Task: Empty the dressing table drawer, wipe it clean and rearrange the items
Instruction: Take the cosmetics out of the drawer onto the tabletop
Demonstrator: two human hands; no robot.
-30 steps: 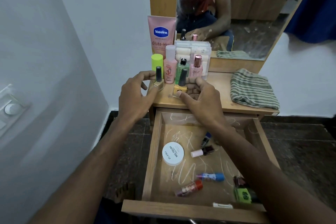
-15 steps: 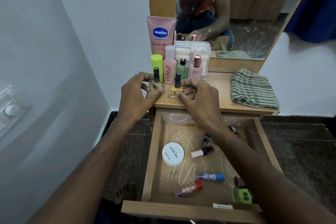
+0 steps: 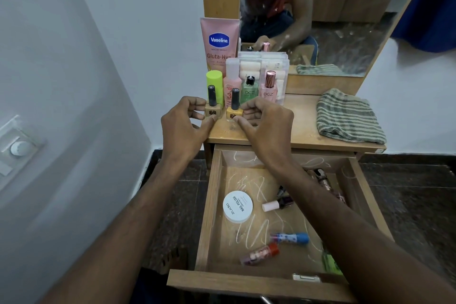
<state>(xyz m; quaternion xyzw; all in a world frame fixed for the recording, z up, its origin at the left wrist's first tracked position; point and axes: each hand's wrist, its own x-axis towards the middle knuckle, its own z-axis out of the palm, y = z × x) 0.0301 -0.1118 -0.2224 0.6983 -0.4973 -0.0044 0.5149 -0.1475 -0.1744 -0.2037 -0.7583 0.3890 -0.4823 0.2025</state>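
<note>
Two nail polish bottles stand upright near the dressing table's front left corner: the left hand point(image 3: 181, 126) pinches the beige bottle point(image 3: 212, 106) by its base, and the right hand point(image 3: 264, 123) pinches the yellow bottle point(image 3: 234, 108) beside it. Behind them, toward the back left edge, stand a lime tube point(image 3: 215, 82), a Vaseline tube point(image 3: 219, 44) and two DGZ bottles point(image 3: 248, 90). Below, the open drawer point(image 3: 209, 205) holds a white round tin point(image 3: 237, 206) and several small bottles lying flat, while a striped cloth point(image 3: 348, 116) lies at the table's right edge.
</note>
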